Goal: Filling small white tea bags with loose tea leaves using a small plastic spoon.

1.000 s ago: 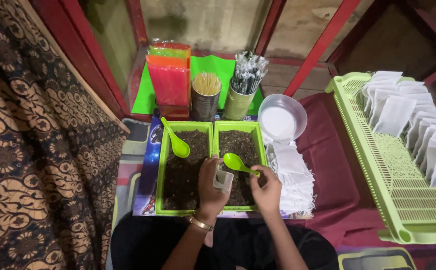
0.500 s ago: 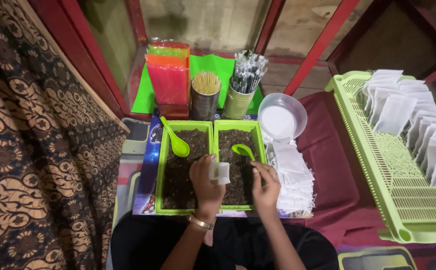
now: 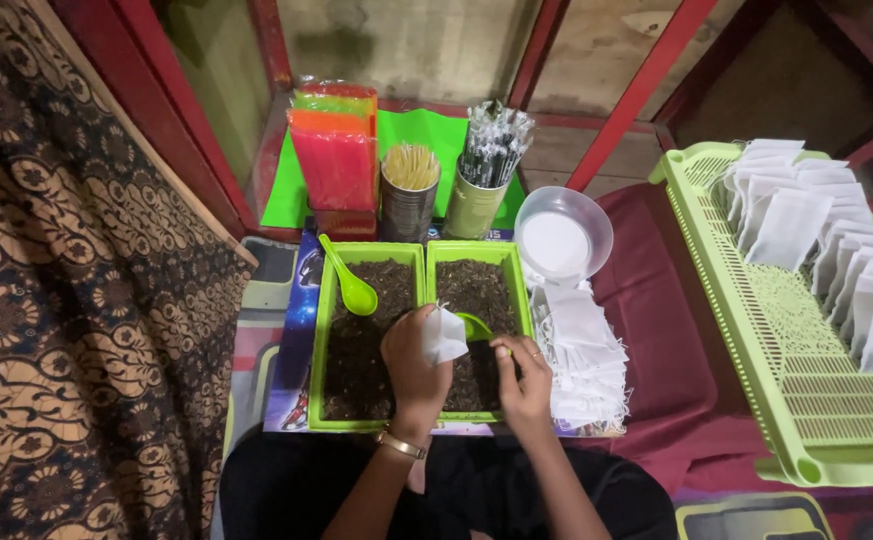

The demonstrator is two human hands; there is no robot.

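Note:
My left hand [image 3: 413, 358] holds a small white paper sachet [image 3: 445, 335] over the seam between two green trays of dark loose material, the left tray [image 3: 319, 340] and the right tray [image 3: 515, 290]. My right hand [image 3: 525, 372] grips the handle of a green spoon [image 3: 475, 326] whose bowl sits right beside the sachet, over the right tray. A second green spoon [image 3: 350, 285] lies in the left tray, untouched.
A pile of empty white sachets [image 3: 582, 350] lies right of the trays. Behind are a white bowl [image 3: 563, 236], two tins of sticks [image 3: 409, 195] [image 3: 485, 170] and coloured packets [image 3: 337, 155]. A green basket [image 3: 757, 330] with filled sachets [image 3: 837, 260] stands right. Patterned cloth [image 3: 67, 300] hangs left.
The left hand has lifted the sachet higher and turned it toward the spoon. The right hand moved the green spoon from the far part of the tray down next to the sachet.

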